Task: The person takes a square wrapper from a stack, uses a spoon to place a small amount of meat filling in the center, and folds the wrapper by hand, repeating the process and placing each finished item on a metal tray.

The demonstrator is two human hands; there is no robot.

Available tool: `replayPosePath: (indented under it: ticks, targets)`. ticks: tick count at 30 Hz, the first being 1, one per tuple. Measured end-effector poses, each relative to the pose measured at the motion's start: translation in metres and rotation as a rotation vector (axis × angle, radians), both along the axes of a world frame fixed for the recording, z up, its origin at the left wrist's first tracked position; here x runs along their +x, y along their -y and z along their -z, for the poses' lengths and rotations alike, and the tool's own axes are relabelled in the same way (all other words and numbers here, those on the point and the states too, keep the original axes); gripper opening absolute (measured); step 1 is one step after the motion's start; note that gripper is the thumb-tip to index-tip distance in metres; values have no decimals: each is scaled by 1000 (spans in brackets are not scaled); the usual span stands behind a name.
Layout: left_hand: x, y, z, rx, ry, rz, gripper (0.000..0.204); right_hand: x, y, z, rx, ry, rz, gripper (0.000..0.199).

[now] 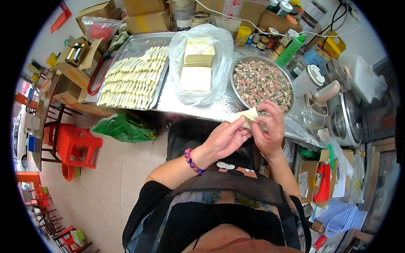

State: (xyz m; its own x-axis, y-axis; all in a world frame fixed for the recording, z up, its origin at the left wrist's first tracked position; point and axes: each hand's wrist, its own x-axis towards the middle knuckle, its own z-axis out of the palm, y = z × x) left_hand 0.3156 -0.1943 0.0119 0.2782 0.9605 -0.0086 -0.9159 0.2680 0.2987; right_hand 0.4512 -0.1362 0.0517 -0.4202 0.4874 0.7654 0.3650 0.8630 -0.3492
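Note:
A pale dough wrapper (pixel 244 114) is pinched between my two hands, just in front of the metal bowl (pixel 233 85). My left hand (pixel 228 141) holds it from the left, with beads round the wrist. The fingers of my right hand (pixel 270 131) are closed at its right end; a thin light tip shows there, too small to name. Minced meat filling with green bits (pixel 262 82) fills the bowl. Square wrappers (pixel 196 79) lie in two stacks on a clear plastic bag (pixel 221 46). Left of them, a metal tray (pixel 130 44) bears rows of folded dumplings (pixel 133 82).
Jars and a green bottle (pixel 291 49) crowd the back right of the metal table. A white canister (pixel 310 78) and metal bowls stand right of the filling. Cardboard boxes (pixel 145 19) line the back. A red stool (pixel 78 145) and green bag (pixel 125 127) are on the floor, left.

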Motion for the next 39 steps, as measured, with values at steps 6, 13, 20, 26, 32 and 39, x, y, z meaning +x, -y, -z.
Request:
replayPosePath:
  ticks: [6, 13, 20, 26, 32, 39]
  targets:
    - [-20, -2, 7, -83, 65, 62, 37, 2, 1, 1, -49, -3, -20, 27]
    - [-158, -24, 3, 115, -170, -95, 32, 37, -4, 9, -88, 166, -79, 28]
    - [-304, -60, -38, -12, -691, -600, 22, 41, -9, 34, -34, 144, 103, 35]
    - [-382, -118, -21, -271, -1840, -842, 19, 48, -11, 42, -51, 75, 123, 40]
    - [-381, -149, -5, -283, -2557, -671, 21, 54, -14, 42, -55, 134, 162, 36]
    - [-366, -160, 5, -238, -2659, -483, 19, 50, -12, 38, -16, 158, 169, 33]
